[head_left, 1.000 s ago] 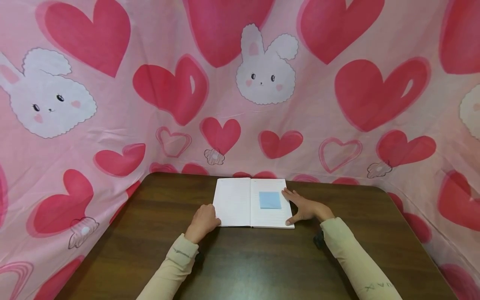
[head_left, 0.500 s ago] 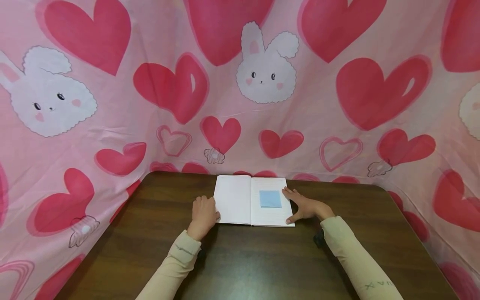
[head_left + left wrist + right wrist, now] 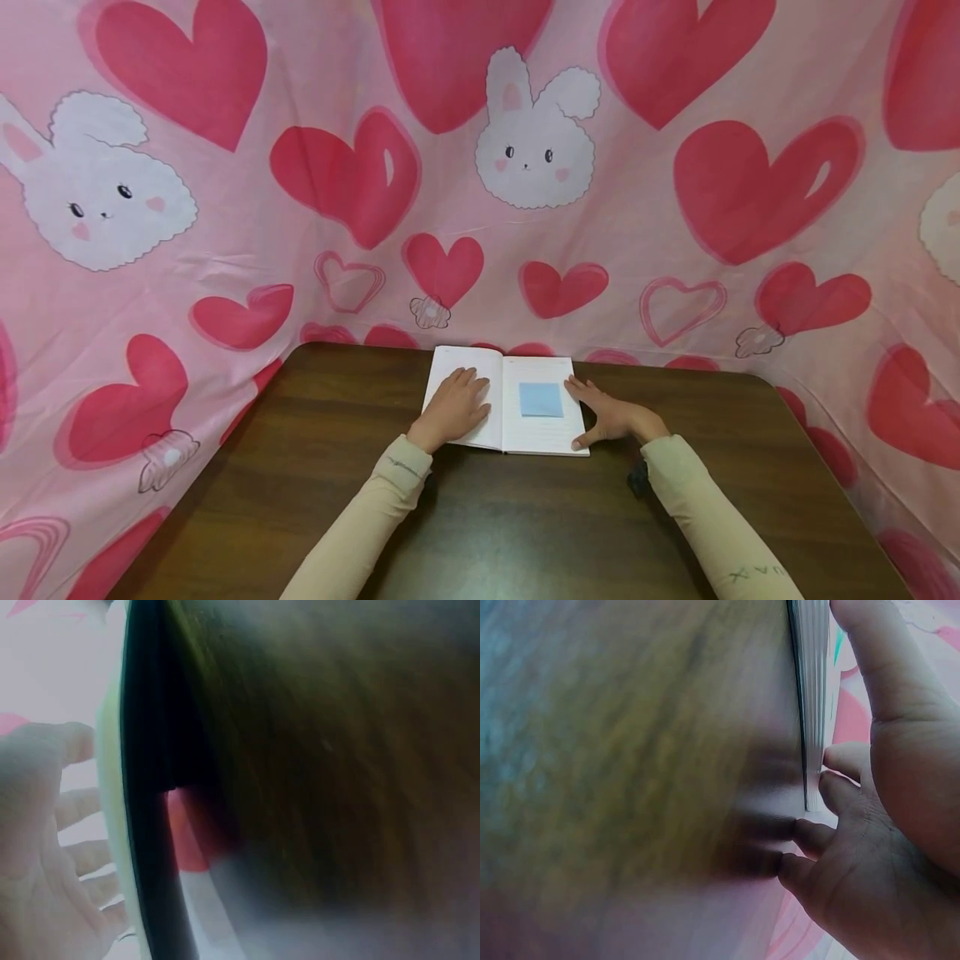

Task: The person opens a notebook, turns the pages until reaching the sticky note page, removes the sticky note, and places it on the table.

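Note:
An open notebook (image 3: 542,437) with white pages lies near the back of the table. Stuck on its right page is a light blue sticky note (image 3: 541,400). My left hand (image 3: 453,406) rests on the left page, fingers extended across the paper. In the left wrist view, that hand (image 3: 52,862) is at the pages, and the dark underside of the cover shows a gap above the wood. My right hand (image 3: 611,414) is spread at the right edge, thumb near the lower corner and fingertips higher up. The right wrist view shows its fingers (image 3: 840,795) by the page stack.
The dark brown wooden table (image 3: 510,533) has rounded back corners. A pink cloth (image 3: 450,192) printed with hearts and rabbits hangs behind it and at both sides. Dark wrist devices (image 3: 638,480) sit under the sleeves.
My left hand has moved from the notebook's left edge onto the left page, its fingers straightening. The left page's top edge has risen slightly. My right hand has stayed in place.

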{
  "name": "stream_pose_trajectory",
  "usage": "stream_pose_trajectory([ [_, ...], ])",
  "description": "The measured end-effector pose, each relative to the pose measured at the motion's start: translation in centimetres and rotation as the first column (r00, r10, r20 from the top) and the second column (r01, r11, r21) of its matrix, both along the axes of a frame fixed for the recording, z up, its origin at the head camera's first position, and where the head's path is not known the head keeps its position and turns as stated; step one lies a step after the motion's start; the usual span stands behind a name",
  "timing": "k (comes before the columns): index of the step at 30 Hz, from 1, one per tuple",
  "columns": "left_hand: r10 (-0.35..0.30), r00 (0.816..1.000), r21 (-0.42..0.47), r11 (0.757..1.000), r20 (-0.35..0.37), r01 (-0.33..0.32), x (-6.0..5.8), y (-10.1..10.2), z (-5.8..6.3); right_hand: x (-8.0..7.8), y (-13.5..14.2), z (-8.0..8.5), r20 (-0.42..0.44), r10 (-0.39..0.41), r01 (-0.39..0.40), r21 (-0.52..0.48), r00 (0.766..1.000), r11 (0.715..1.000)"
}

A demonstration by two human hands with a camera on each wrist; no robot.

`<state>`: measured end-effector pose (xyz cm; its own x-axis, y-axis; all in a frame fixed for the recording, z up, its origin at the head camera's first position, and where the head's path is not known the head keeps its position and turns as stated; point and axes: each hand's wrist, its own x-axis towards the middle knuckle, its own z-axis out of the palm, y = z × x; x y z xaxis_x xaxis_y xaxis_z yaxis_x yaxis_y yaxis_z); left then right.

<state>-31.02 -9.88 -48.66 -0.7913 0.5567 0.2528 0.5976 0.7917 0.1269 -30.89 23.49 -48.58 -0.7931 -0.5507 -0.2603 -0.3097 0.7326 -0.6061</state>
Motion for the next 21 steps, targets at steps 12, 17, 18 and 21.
stream_pose_trajectory([
  [12,0.028,0.96,-0.09,0.996,0.28,-0.003,-1.5,2.3,-0.4,0.0,0.1,-0.1,-0.008,0.008,-0.008,-0.008,1.0,1.0],
  [17,0.064,0.942,-0.133,0.991,0.329,-0.02,-2.2,2.4,-1.3,-0.1,0.1,-0.1,-0.018,0.014,-0.014,-0.011,1.0,1.0],
  [18,0.071,0.935,-0.128,0.991,0.347,-0.028,-2.2,2.4,-1.3,-0.1,0.1,-0.1,-0.019,0.016,-0.017,-0.012,1.0,1.0],
  [21,0.075,0.92,-0.116,0.993,0.384,-0.033,-2.4,2.0,-1.5,-0.1,0.1,-0.2,-0.023,0.018,-0.018,-0.014,1.0,1.0],
])
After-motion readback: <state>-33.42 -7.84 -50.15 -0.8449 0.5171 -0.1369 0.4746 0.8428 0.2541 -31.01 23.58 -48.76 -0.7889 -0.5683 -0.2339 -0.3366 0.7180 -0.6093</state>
